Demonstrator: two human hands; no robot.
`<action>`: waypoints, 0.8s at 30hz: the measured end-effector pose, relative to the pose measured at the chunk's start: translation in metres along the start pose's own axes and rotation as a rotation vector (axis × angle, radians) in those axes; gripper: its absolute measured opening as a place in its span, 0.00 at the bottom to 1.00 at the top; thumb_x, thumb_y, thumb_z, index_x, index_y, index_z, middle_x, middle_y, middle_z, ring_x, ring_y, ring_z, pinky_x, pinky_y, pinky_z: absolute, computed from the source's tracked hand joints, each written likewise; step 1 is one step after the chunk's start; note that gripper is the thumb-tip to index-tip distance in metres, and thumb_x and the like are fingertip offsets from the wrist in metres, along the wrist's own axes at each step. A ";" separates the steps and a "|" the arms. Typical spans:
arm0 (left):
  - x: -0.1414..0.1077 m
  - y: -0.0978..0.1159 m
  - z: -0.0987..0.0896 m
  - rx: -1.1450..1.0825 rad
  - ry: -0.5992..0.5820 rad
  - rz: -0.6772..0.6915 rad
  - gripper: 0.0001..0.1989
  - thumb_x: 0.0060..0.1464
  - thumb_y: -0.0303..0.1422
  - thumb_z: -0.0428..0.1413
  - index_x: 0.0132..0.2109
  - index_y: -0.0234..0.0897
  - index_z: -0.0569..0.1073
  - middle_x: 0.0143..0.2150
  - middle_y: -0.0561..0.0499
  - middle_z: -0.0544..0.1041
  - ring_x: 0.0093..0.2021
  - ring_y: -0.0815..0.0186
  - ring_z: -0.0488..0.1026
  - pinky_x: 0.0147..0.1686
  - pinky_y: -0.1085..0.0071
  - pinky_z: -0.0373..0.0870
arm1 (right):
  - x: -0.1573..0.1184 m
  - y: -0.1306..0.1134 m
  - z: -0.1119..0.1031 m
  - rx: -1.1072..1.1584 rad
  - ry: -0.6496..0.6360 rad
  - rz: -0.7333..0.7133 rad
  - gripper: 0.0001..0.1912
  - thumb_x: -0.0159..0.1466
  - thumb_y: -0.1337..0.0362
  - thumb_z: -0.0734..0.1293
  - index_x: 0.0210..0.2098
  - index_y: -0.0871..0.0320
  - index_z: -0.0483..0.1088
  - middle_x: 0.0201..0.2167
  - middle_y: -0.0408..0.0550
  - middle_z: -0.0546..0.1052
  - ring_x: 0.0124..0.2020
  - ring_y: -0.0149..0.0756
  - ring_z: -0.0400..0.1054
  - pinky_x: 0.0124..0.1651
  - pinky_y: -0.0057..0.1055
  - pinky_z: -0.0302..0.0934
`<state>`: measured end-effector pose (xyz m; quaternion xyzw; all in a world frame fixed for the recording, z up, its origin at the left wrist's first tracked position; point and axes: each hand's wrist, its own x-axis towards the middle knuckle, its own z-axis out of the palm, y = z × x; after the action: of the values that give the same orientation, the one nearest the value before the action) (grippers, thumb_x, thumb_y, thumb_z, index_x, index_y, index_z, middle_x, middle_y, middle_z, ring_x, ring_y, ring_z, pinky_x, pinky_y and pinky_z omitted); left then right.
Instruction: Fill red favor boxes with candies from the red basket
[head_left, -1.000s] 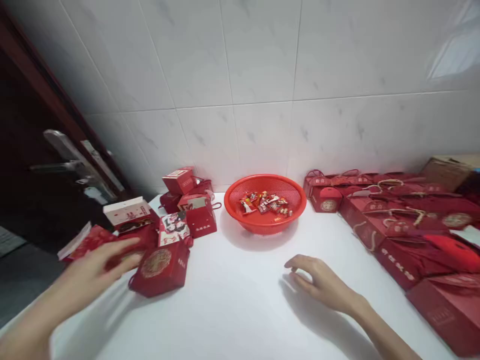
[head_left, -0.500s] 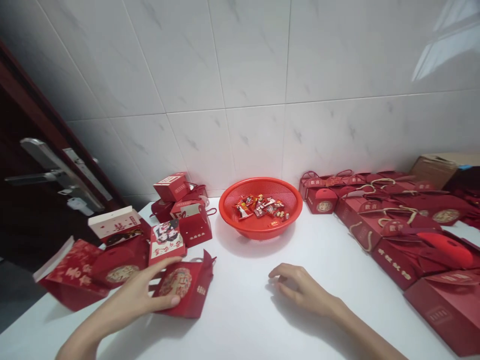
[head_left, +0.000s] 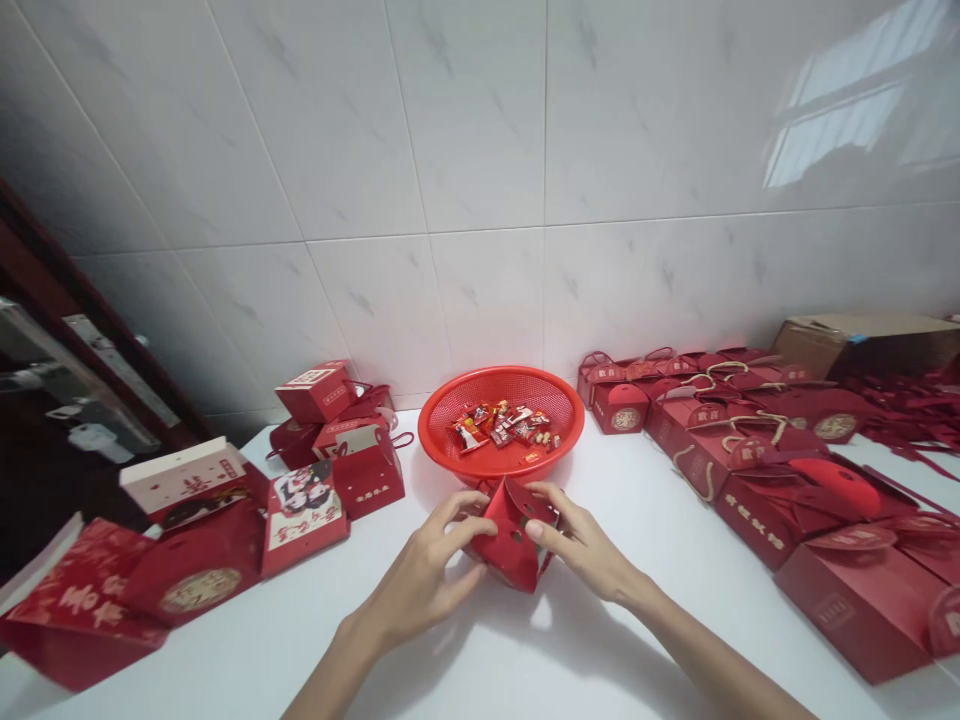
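Observation:
Between my two hands, at the middle front of the white table, is a small red gift box [head_left: 513, 545] with its top flaps raised. My left hand [head_left: 439, 560] is closed on its left side, thumb and fingers at the flaps. On the right side my right hand [head_left: 581, 540] grips the box, its thumb on a flap and its fingers behind. Just beyond the box stands a red plastic basket [head_left: 442, 455] with wrapped candies [head_left: 501, 425] in it. The inside of the box is hidden by the flaps.
Several red gift boxes [head_left: 367, 475] and a couple-print box [head_left: 304, 510] stand on the left. Rows of red boxes with cord handles [head_left: 757, 515] fill the right. Behind them are a cardboard box [head_left: 817, 345] and dark red ribbons [head_left: 900, 405]. A tiled wall [head_left: 480, 290] closes the back.
My left hand has brought the red gift box from the left to the middle, in front of the basket. My right hand has moved in and taken hold of it. The view has shifted right.

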<state>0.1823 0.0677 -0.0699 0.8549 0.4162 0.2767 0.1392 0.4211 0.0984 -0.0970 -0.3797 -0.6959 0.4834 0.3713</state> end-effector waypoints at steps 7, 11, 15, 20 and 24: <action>0.015 0.000 -0.007 -0.135 0.059 -0.164 0.16 0.64 0.36 0.50 0.56 0.45 0.75 0.58 0.44 0.72 0.54 0.58 0.73 0.55 0.62 0.71 | 0.002 0.005 -0.001 -0.044 0.112 -0.092 0.21 0.63 0.58 0.66 0.54 0.54 0.64 0.53 0.53 0.75 0.44 0.40 0.72 0.43 0.35 0.66; 0.034 -0.002 -0.005 -0.144 0.094 -0.232 0.17 0.65 0.41 0.48 0.45 0.43 0.81 0.54 0.45 0.73 0.55 0.57 0.72 0.57 0.62 0.68 | 0.000 0.010 0.002 -0.017 0.202 -0.123 0.22 0.61 0.62 0.66 0.55 0.53 0.64 0.52 0.52 0.75 0.53 0.42 0.69 0.47 0.36 0.66; 0.051 -0.004 -0.006 -0.129 0.075 -0.300 0.19 0.64 0.43 0.49 0.35 0.40 0.81 0.51 0.46 0.73 0.50 0.58 0.73 0.52 0.62 0.71 | -0.003 0.013 0.002 0.041 0.252 -0.153 0.20 0.62 0.61 0.66 0.54 0.54 0.64 0.52 0.53 0.74 0.50 0.42 0.71 0.48 0.38 0.66; 0.057 0.000 -0.014 -0.108 -0.077 -0.292 0.12 0.58 0.39 0.55 0.35 0.40 0.82 0.53 0.46 0.71 0.45 0.59 0.74 0.44 0.64 0.73 | -0.006 0.011 0.001 0.136 0.274 -0.165 0.08 0.64 0.59 0.66 0.39 0.54 0.64 0.51 0.55 0.74 0.52 0.42 0.70 0.51 0.38 0.65; 0.052 0.004 -0.023 -0.137 -0.207 -0.290 0.16 0.56 0.35 0.54 0.51 0.45 0.78 0.59 0.45 0.67 0.34 0.66 0.72 0.39 0.65 0.74 | -0.006 0.008 -0.001 0.210 0.252 -0.123 0.12 0.64 0.54 0.68 0.35 0.55 0.64 0.51 0.56 0.74 0.46 0.41 0.71 0.45 0.36 0.66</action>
<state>0.1970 0.1068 -0.0308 0.7983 0.4987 0.1921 0.2776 0.4258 0.0954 -0.1050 -0.3534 -0.6114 0.4784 0.5221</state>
